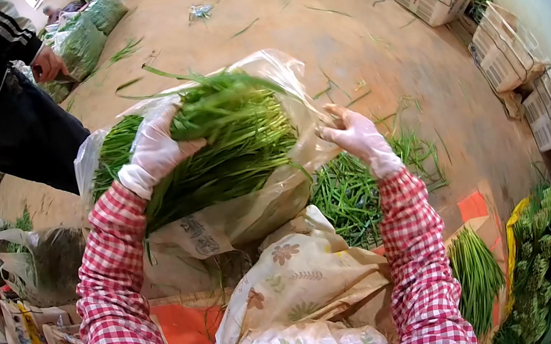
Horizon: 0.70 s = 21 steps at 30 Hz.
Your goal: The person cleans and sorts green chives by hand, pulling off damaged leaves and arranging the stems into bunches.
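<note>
Left hand (pixel 156 148) wears a thin white glove and presses on the long green leaves (pixel 232 132), with its thumb stuck out. Leaves hide my fingertips, so I cannot tell if it squeezes any. These leaves lie in a thick pile inside a big clear bag (pixel 254 216). Between the bag and me is a flowery cloth (pixel 299 270). Loose green bits (pixel 345 193) lie just beside the bag's right side. My right hand (pixel 359 135), gloved too, pinches the bag's right edge. White crates (pixel 507 53) stand well to the right of the bag.
</note>
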Available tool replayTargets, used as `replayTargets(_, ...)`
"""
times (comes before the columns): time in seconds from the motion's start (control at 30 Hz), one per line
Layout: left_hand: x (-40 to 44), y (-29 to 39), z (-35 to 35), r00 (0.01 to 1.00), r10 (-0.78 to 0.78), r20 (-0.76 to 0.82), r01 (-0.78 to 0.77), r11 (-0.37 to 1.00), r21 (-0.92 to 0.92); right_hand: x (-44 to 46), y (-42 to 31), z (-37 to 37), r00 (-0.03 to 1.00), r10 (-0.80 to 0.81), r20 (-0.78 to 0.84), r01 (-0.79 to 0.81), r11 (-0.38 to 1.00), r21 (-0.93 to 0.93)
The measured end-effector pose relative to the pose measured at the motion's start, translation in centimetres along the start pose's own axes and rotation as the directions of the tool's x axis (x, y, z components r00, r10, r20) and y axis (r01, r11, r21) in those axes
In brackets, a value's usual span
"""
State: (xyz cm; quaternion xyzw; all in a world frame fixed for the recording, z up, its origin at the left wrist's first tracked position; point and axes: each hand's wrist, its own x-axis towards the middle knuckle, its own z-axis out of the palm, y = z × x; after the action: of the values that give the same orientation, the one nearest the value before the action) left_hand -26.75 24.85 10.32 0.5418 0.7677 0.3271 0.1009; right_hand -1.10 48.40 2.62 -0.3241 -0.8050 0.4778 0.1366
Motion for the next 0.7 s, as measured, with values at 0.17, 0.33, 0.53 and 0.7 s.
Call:
replayTargets(0.17,1.6,-1.4,-1.6,0.983,-0.122,0.139,0.181,0.771,-0.610,-3.6,-4.7,-1.5,0.880,-0.269,-0.392,0.264,0.962,-0.069)
replayTargets(0.33,2.0,-2.5,-0.7,0.978,-0.142,0.155,0.206,0.784,-0.585,-6.4,-9.7,3.8,0.985,-0.140,0.101,-0.006,0.560,0.829)
replayTargets(0.53,0.5,-1.0,0.1,0.996,-0.076,0.048,0.090,0.880,-0.466,-1.1,-9.5,10.9,0.982,-0.183,-0.049,0.112,0.356,0.928)
replayTargets(0.7,-3.9,1.1,4.7,0.973,0.204,-0.104,-0.132,0.870,0.474,-1.3,-7.6,10.4,0.919,-0.267,0.289,-0.103,0.547,0.831)
